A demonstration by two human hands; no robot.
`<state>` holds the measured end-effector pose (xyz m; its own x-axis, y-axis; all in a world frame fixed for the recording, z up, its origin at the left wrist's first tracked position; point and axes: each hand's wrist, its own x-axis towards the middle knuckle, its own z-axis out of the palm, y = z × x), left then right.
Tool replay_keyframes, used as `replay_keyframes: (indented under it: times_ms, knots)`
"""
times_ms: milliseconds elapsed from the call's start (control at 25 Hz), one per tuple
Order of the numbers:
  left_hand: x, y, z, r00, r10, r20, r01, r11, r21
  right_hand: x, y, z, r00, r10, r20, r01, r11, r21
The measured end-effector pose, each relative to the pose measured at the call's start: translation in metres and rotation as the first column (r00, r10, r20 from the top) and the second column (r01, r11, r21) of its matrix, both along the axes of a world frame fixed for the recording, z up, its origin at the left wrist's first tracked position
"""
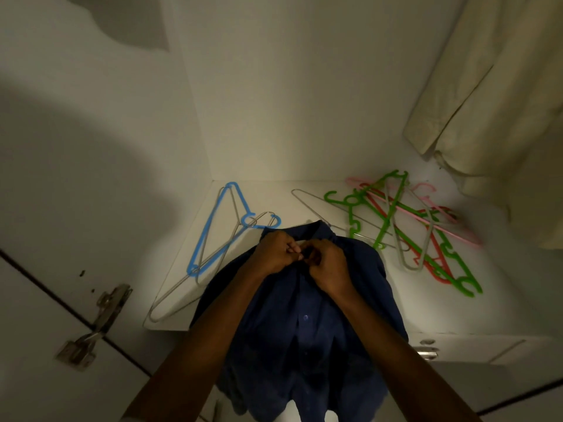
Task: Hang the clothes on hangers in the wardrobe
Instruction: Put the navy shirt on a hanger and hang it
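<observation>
Hands met at the collar of a dark navy button-up shirt (304, 315), seen from above by a head-worn camera inside a dim white wardrobe. The left hand (278, 251) and the right hand (327, 266) sat close together, fingers curled and pinching the fabric at the top button, apparently fastening it. The shirt lay with its collar on the white wardrobe shelf (350, 309) and its body hanging down over the front edge toward the person, so its long axis ran straight away from the viewer, collar farthest. Whether a hanger already sat inside the shirt could not be told.

Just left of the collar lay a blue plastic hanger (213, 226) tangled with bare wire hangers (189, 287), nearest the left hand. To the right, a little farther off, lay a heap of green, red and pink plastic hangers (411, 233). A cream-coloured garment (493, 86) hung at the upper right. A metal door hinge (100, 318) showed at the lower left.

Judged from this, the shirt was not yet hung; the lift would go upward from the collar.
</observation>
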<state>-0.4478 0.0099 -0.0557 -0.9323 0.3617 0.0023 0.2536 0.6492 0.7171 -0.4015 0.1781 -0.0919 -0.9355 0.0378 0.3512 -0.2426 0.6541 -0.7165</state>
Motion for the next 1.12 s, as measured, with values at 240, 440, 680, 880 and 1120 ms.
replay_keyframes:
  times_ms: [240, 440, 680, 880, 1120]
  knots:
    - [-0.019, -0.012, 0.026, 0.940, -0.193, 0.283, 0.190, 0.981, 0.038, 0.000, 0.000, 0.003, 1.000, -0.021, -0.017, 0.020, 0.998, -0.063]
    - [-0.014, -0.019, 0.021, 0.938, -0.158, 0.309, 0.081, 0.965, 0.250, -0.005, 0.003, 0.000, 0.999, -0.036, -0.031, 0.032, 0.992, -0.123]
    - [-0.006, -0.001, 0.012, 0.997, -0.058, 0.048, 0.055, 0.996, 0.074, -0.008, 0.004, -0.004, 0.999, -0.017, -0.031, 0.012, 0.989, -0.150]
    - [0.005, 0.000, -0.003, 0.990, 0.067, -0.124, -0.049, 0.989, 0.139, -0.008, 0.001, -0.005, 0.998, -0.049, -0.036, 0.044, 0.992, -0.119]
    - [0.008, -0.006, 0.004, 0.998, 0.035, 0.049, -0.047, 0.963, 0.264, -0.009, 0.001, -0.003, 0.999, -0.028, -0.036, 0.026, 0.999, -0.045]
